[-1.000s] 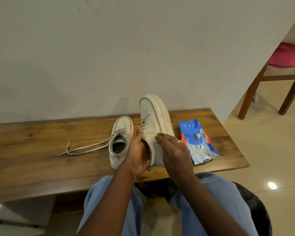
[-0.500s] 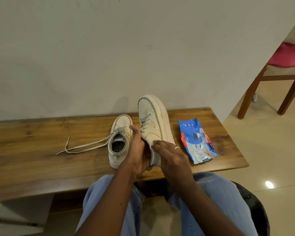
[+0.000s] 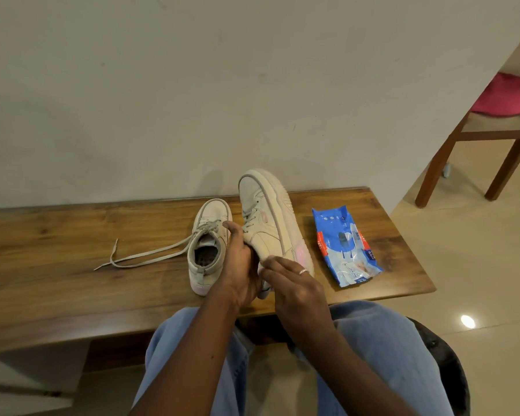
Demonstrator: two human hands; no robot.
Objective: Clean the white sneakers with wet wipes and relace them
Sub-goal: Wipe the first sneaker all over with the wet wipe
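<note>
My left hand (image 3: 240, 265) grips a white sneaker (image 3: 270, 223) at its heel opening and holds it tilted on its side, toe pointing at the wall. My right hand (image 3: 294, 283) presses a small white wet wipe (image 3: 263, 267) against the sneaker's side near the heel; my fingers hide most of the wipe. The second white sneaker (image 3: 207, 244) stands upright on the wooden table (image 3: 72, 235) just left of my left hand. Its loose laces (image 3: 144, 256) trail off to the left. A blue pack of wet wipes (image 3: 344, 247) lies to the right.
A plain wall rises right behind the table. At the right, on the tiled floor, stands a wooden chair (image 3: 478, 136) with a pink bag (image 3: 508, 94) on its seat. My knees in blue jeans (image 3: 382, 340) sit at the table's near edge.
My right hand has slid the wipe down the sneaker's side toward the heel, closer to me. My left hand keeps its hold on the shoe.
</note>
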